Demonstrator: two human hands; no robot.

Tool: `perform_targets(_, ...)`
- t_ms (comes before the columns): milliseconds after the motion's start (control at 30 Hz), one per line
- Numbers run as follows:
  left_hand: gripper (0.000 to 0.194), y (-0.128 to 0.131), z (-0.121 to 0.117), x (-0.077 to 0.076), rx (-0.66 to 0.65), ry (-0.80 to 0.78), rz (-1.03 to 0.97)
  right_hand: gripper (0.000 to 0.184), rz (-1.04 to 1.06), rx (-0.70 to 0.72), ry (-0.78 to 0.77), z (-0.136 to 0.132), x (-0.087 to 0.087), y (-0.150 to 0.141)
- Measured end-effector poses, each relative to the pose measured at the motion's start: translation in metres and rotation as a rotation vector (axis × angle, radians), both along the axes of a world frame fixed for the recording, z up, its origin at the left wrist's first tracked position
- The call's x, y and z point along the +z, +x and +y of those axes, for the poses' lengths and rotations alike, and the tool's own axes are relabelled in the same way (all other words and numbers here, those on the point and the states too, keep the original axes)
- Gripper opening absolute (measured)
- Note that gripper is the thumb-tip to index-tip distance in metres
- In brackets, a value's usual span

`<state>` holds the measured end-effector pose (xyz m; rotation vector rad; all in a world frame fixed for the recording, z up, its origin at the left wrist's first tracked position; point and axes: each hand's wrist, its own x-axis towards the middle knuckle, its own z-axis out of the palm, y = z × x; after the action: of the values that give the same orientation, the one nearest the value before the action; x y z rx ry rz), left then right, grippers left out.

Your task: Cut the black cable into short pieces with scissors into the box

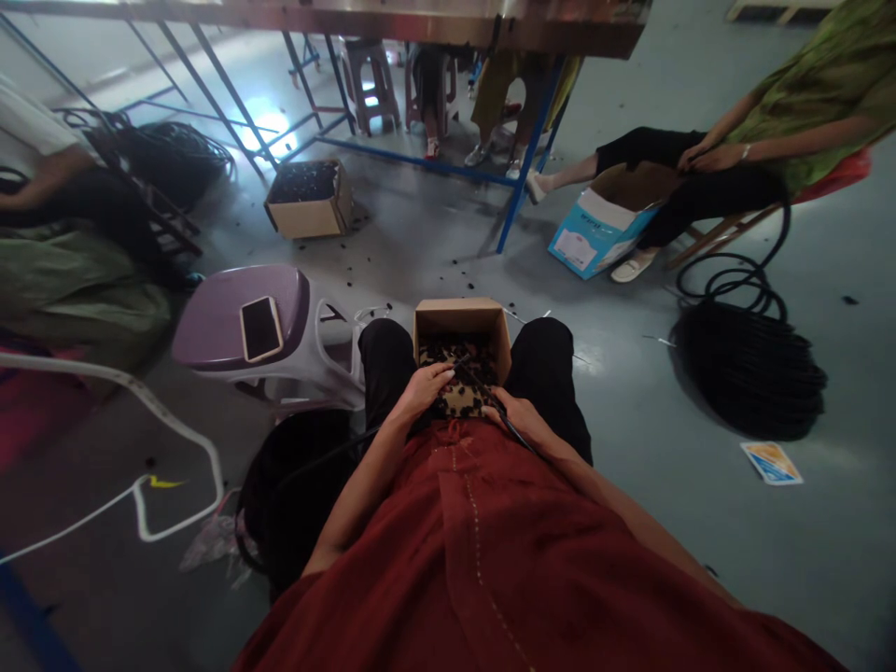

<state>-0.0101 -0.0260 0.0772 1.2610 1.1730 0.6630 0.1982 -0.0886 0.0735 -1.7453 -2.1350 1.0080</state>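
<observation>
Toward the near edge of an open brown cardboard box (462, 319), the left hand (426, 388) and the right hand (516, 411) both pinch slender black cord (479, 381).

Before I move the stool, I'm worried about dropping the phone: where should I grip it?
Probably across its two long edges, from above: the phone lies flat, dark face up, uncovered on the purple stool, so its sides look free for thumb and fingers.

Dark red top (560, 579) — front placket (460, 551), pale dashed stitching (477, 532) along its edge. Black trousers (550, 364) — forearms (354, 495) bare.
</observation>
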Motion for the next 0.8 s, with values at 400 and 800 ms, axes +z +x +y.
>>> perform_targets(400, 0.035, 0.003, -0.004, 0.007, -0.035, 0.004, 0.066, 0.032, -0.003, -0.051, -0.001, 0.0, 0.001, -0.001)
perform_targets(800, 0.034, 0.004, -0.007, -0.003, -0.04, -0.045, 0.054, 0.037, -0.017, -0.11, -0.074, 0.003, -0.006, 0.005)
